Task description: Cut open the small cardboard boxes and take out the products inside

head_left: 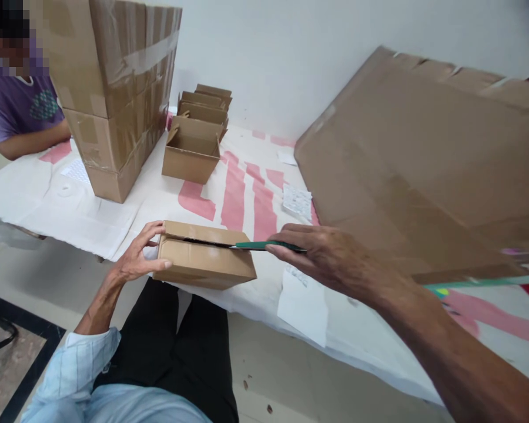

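Observation:
A small cardboard box (207,264) lies at the table's near edge, with a dark gap running along the seam of its top flaps. My left hand (136,252) grips its left end, thumb on the near side and fingers at the far corner. In my right hand (321,249), closed fingers hold a slim green box cutter (260,245). The cutter lies nearly level, its metal tip at the right part of the seam. How far the tip reaches into the gap is hard to see.
Several open small boxes (191,161) stand in a row behind. A tall stack of taped cartons (114,117) rises at left, near a person in a purple shirt (22,111). A large carton (423,170) fills the right. Paper sheets (304,305) lie on the white-and-pink cloth (251,282).

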Available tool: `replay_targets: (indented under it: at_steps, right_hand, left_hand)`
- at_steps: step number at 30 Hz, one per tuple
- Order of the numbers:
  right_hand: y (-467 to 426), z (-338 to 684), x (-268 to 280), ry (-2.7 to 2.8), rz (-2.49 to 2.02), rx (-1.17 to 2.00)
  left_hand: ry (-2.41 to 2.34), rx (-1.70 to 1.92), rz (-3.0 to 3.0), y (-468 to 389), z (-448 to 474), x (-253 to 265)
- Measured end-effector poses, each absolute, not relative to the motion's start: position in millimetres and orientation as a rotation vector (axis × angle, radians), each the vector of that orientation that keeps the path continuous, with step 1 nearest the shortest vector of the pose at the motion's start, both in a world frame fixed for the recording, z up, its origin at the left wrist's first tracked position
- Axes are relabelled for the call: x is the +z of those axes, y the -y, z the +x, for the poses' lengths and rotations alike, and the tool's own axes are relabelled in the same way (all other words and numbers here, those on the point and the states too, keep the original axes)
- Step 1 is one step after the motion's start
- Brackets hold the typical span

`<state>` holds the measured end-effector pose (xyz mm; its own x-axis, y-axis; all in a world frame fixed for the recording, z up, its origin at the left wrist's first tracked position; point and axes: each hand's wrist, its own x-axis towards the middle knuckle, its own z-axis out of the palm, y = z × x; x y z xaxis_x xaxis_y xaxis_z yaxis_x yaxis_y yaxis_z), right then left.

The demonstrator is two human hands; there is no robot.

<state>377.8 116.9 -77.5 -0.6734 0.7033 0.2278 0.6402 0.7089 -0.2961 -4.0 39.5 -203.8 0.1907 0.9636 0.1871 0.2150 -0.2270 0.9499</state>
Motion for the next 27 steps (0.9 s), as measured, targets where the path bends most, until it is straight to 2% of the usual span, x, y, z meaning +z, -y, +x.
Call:
replay_targets:
  at_steps: [3,7,15,18,22,27]
  right_hand:
    - [-108.5,403.4,-77.1,2.524,-1.085,0.334]
    - [-96.8,427.4,-101.9,2.112,-1.221,0.330]
    - [-86.8,412.1,-249.9,1.827,-1.479,0.236]
    - [-83.5,398.2,-284.7,1.820,-1.497,0.197]
    - [-83.3,388.3,-287.7,1.824,-1.431,0.271]
    - [-86.7,378.1,-233.1,1.722,-1.262,0.313]
  left_hand:
    - [-1.165,1.084,1.627,-40.2,-5.5,-203.7]
    - [-1.173,1.035,1.671,-42.1,-8.0,-199.4]
    - [-1.208,0.923,1.693,-45.9,-7.7,-180.6]
    - [-1.223,0.911,1.698,-45.5,-8.6,-178.6]
    - [-1.235,0.909,1.697,-44.9,-10.2,-179.3]
    - [-1.242,0.919,1.690,-44.6,-10.7,-180.5]
